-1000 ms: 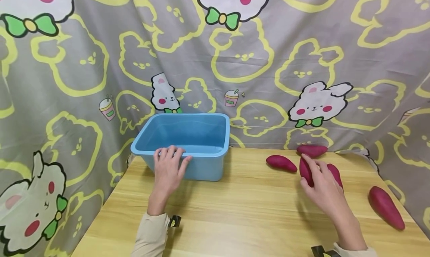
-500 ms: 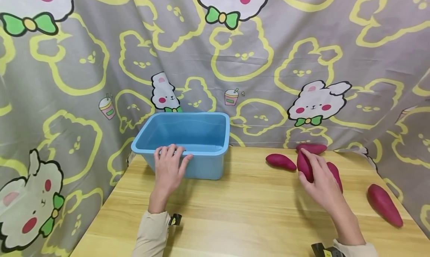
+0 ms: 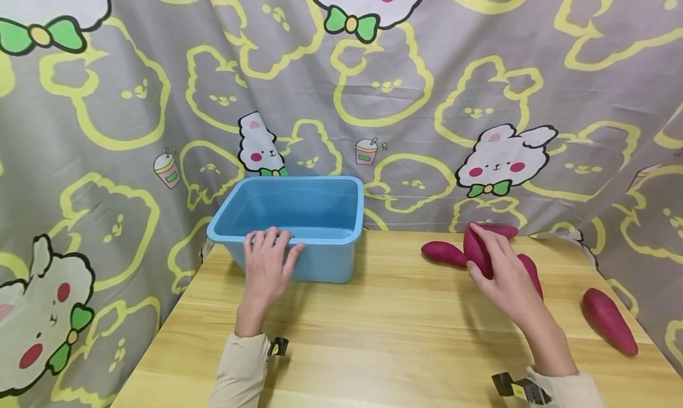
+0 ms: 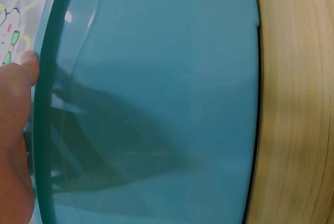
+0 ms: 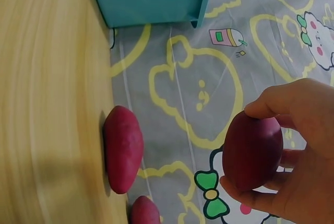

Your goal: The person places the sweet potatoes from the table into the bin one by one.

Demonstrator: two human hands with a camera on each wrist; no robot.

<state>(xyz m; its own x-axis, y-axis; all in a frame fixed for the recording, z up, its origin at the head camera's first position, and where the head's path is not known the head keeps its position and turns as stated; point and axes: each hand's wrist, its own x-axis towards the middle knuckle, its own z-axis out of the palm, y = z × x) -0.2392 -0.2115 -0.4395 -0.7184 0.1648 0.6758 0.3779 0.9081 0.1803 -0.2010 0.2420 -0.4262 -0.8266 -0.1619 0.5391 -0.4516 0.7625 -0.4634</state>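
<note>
A light blue plastic tub (image 3: 325, 263) stands at the back left of the table. My left hand (image 3: 268, 268) grips its front rim, fingers hooked over the edge; the left wrist view has the hand (image 4: 15, 119) at the rim beside the tub's smooth wall (image 4: 156, 67). On the right, my right hand (image 3: 507, 280) holds a purple-skinned sweet potato (image 3: 476, 251) between thumb and fingers. In the right wrist view this sweet potato (image 5: 252, 151) is raised off the table. Close around that hand lie other sweet potatoes: one to the left (image 3: 443, 253), one behind (image 3: 505, 230), one partly hidden (image 3: 531, 274).
Another sweet potato (image 3: 610, 322) lies apart near the table's right edge. A grey curtain (image 3: 395, 99) with cartoon animals hangs right behind the tub and along both sides. The wooden table (image 3: 373, 337) stretches between the two arms.
My right hand has lifted the sweet potato and shifted it slightly up and left, so it now overlaps the rear one. The left hand stays on the tub's rim.
</note>
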